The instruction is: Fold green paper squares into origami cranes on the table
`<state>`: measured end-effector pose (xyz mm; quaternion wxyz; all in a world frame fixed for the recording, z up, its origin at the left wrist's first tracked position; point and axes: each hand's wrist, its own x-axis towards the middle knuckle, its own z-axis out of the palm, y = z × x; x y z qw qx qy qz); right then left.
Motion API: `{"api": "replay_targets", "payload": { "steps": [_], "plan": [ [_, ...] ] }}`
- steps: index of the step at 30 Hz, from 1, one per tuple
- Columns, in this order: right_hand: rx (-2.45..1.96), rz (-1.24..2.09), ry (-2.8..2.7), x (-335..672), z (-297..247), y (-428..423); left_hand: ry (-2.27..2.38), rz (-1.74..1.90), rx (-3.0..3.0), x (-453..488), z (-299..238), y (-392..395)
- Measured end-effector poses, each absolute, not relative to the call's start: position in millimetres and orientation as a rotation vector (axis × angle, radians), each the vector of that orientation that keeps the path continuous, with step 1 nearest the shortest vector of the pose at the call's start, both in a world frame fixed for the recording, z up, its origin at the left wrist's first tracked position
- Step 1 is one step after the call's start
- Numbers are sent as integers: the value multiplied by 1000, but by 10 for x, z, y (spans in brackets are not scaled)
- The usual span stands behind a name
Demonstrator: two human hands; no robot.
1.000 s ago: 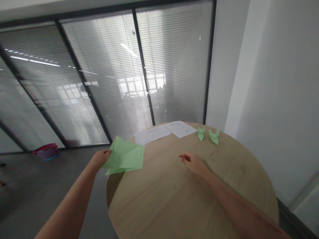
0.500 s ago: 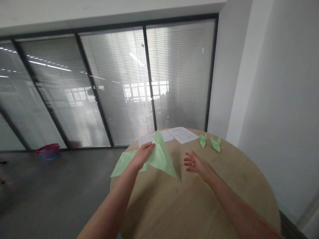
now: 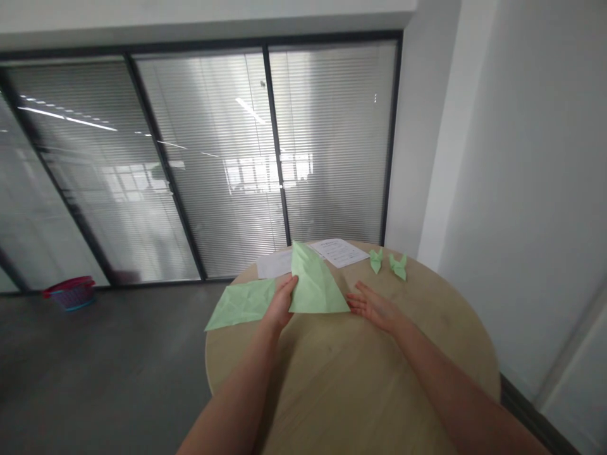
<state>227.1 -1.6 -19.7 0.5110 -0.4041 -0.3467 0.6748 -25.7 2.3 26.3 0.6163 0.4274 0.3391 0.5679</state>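
Note:
My left hand [image 3: 281, 304] grips the left edge of a light green sheet of folded paper [image 3: 313, 284], thumb in front. The paper stands up as a triangle with its point at the top, creased across its face. Beside its lower right corner is my right hand [image 3: 372, 306], fingers stretched out and apart; whether the fingertips touch the corner, I cannot tell. A second green sheet [image 3: 241, 303], creased, lies flat at the left of the table, partly behind my left hand.
The round wooden table [image 3: 341, 379] carries two small green origami figures [image 3: 376, 260] at the back right. Printed white paper [image 3: 339, 252] and another white sheet [image 3: 274, 264] lie at its far edge. A red and blue basket [image 3: 71, 294] sits on the floor at left, by the glass partition.
The held paper has turned so its lower edge is level and its face shows more squarely. Its right corner and my right hand are now close together. The view has shifted slightly right.

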Motion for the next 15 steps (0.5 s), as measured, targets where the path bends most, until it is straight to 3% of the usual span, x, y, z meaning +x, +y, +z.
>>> {"api": "replay_targets", "payload": {
  "steps": [6, 15],
  "plan": [
    [-822, 1756, -1022, 2145, -223, -117, 739, 1243, 974, -283, 270, -15],
    [-868, 1302, -1133, 2240, -386, -3, 1000, 1275, 1293, -325, 13, 209]
  ]
}}
